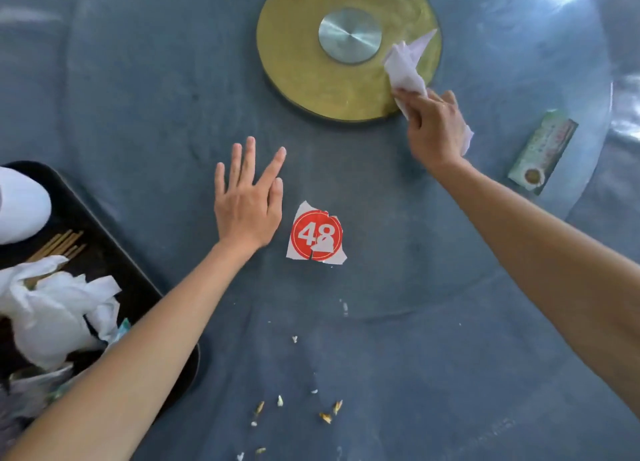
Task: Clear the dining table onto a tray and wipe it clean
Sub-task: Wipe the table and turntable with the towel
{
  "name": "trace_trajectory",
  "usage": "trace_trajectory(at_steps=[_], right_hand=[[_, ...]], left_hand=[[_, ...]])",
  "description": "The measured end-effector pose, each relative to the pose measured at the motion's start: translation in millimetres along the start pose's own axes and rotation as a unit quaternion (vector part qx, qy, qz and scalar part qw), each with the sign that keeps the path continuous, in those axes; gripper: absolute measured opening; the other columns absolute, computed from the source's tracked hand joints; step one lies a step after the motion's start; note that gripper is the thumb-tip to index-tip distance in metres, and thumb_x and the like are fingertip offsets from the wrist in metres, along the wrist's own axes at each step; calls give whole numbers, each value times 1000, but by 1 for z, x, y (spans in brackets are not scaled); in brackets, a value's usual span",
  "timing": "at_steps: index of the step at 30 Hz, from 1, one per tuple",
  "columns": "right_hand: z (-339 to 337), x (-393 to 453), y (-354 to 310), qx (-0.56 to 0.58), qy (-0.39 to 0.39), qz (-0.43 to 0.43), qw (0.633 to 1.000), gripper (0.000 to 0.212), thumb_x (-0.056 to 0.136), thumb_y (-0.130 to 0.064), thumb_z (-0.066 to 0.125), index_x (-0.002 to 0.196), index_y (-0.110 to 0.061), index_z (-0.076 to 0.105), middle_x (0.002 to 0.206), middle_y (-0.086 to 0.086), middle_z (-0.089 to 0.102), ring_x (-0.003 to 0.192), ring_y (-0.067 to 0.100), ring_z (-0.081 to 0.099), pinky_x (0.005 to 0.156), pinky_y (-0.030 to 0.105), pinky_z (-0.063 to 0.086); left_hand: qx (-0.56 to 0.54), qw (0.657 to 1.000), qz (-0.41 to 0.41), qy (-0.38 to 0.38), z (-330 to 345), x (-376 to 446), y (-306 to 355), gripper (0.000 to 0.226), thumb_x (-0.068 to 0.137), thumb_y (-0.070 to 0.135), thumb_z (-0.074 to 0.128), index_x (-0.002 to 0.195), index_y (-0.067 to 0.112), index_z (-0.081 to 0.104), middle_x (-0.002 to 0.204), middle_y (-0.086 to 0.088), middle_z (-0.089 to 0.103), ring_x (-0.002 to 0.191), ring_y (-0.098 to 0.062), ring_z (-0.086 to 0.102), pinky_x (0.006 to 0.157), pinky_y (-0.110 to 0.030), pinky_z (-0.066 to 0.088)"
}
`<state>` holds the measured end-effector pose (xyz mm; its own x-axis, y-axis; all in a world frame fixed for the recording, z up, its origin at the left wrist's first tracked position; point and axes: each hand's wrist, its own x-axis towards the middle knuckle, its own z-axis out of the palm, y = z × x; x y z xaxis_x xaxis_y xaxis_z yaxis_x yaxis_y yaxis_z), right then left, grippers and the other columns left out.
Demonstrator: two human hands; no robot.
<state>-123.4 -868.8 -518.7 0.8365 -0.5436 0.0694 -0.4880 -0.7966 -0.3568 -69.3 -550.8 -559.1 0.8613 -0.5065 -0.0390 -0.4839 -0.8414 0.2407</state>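
Nearest the camera, crumbs [327,417] lay scattered by the table's [450,374] near edge. The left hand [247,202] rested flat, fingers spread, just beside the torn "48" label [317,235]. The right hand [434,129] pinched a crumpled white tissue [405,67] at its lower end, its long axis pointing away over the gold turntable base [304,62]. Soft and light, it probably needed bunching for firm wiping.

Matt blue cloth [138,96] w/ glossy glass top, brushed-metal hub [349,35], crumpled paper tissue [405,65], glossy black tray [114,252].
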Motion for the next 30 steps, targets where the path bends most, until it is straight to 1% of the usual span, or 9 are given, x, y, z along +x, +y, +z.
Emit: trace_trajectory(at_steps=[6, 10, 13, 15, 17, 20, 23, 26, 30], right_hand=[[26, -121, -56, 43, -65, -206, 976, 50, 90, -8, 49, 115, -42, 76, 119, -17, 73, 78, 23, 50, 49, 37, 46], [29, -202, -86, 91, -145, -307, 936, 57, 80, -2, 51, 112, -41, 78, 113, -16, 76, 69, 24, 49, 47, 27, 32], [21, -236, -105, 95, -214, -376, 896, 64, 69, 2, 56, 116, -35, 77, 115, -9, 76, 67, 26, 50, 48, 23, 24], [11, -244, -114, 92, -215, -399, 887, 62, 66, 5, 62, 114, -30, 79, 119, -3, 74, 68, 26, 54, 56, 25, 8], [3, -249, -118, 94, -221, -392, 888, 64, 71, 8, 63, 123, -27, 76, 127, 8, 70, 76, 29, 54, 64, 25, 22], [-7, -273, -130, 97, -219, -345, 907, 76, 73, 15, 59, 136, -26, 67, 137, 13, 64, 83, 34, 58, 66, 42, 49], [-15, -306, -138, 114, -166, -319, 926, 85, 73, 16, 64, 142, -32, 53, 131, 8, 66, 87, 34, 64, 67, 35, 49], [-18, -311, -145, 118, -109, -280, 947, 83, 73, 13, 71, 143, -22, 44, 123, 11, 68, 90, 35, 65, 67, 40, 53], [-7, -300, -155, 31, -101, -254, 961, 54, 63, 13, 76, 112, -8, 74, 110, 11, 72, 86, 35, 68, 50, 31, 40]], left_hand=[[-14, 1000, 15, -22, -12, 11, -18, 50, 107, 36, 25, 156, 38, 31, 169, -5, 15, 156, -26, 8, 125, -50, 6], [-210, 969, -3, -134, -42, -17, -10, 64, 100, 46, 11, 153, 28, 42, 168, -4, 20, 157, -23, 4, 124, -52, -2], [-386, 888, 72, -241, -77, -71, -11, 66, 91, 62, 44, 148, 29, 47, 160, 7, 38, 151, -6, 25, 125, -45, 17], [-294, 900, 182, -267, -92, -107, -19, 72, 83, 56, 68, 147, 31, 49, 152, 14, 48, 140, -4, 42, 116, -41, 38], [-144, 922, 263, -244, -94, -129, -27, 81, 79, 46, 77, 151, 34, 42, 145, 15, 52, 130, -8, 51, 104, -36, 46], [-110, 954, 208, -185, -90, -151, -36, 67, 86, 25, 73, 148, 32, 48, 130, 6, 60, 116, -19, 60, 89, -40, 53], [-133, 968, 189, -98, -89, -173, -41, 32, 86, 17, 76, 117, 24, 72, 107, 4, 68, 97, -22, 65, 69, -42, 57], [-84, 975, 206, 0, -88, -188, -45, 25, 71, 3, 80, 91, 16, 73, 87, 1, 66, 78, -25, 64, 52, -35, 52], [-24, 985, 163, 53, -81, -191, -45, 22, 66, -5, 70, 81, 11, 66, 84, -4, 65, 72, -31, 62, 54, -38, 50]])
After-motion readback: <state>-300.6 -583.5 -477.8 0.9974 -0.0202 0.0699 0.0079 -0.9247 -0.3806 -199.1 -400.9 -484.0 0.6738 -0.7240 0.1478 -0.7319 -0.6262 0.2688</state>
